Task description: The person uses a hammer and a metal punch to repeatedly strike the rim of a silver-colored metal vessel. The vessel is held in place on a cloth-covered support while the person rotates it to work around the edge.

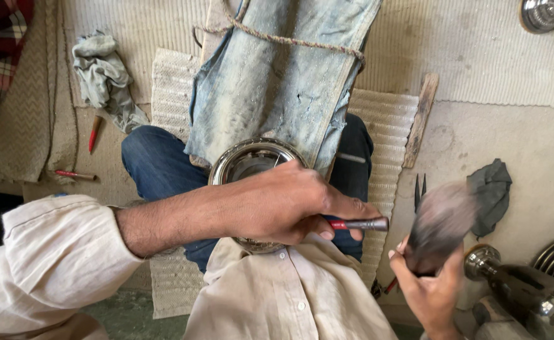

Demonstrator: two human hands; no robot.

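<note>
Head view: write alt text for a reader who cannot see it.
Seen from above, a seated person's left hand holds a red-handled metal punch over a shiny metal bowl in their lap, while the right hand grips a motion-blurred mallet. A worn denim cloth covers the knees; rags and red-handled tools lie around.

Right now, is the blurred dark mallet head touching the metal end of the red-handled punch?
Apart. The head view shows bare floor between the blurred dark mallet head, raised in the right hand, and the red-handled punch held by the left hand.
</note>
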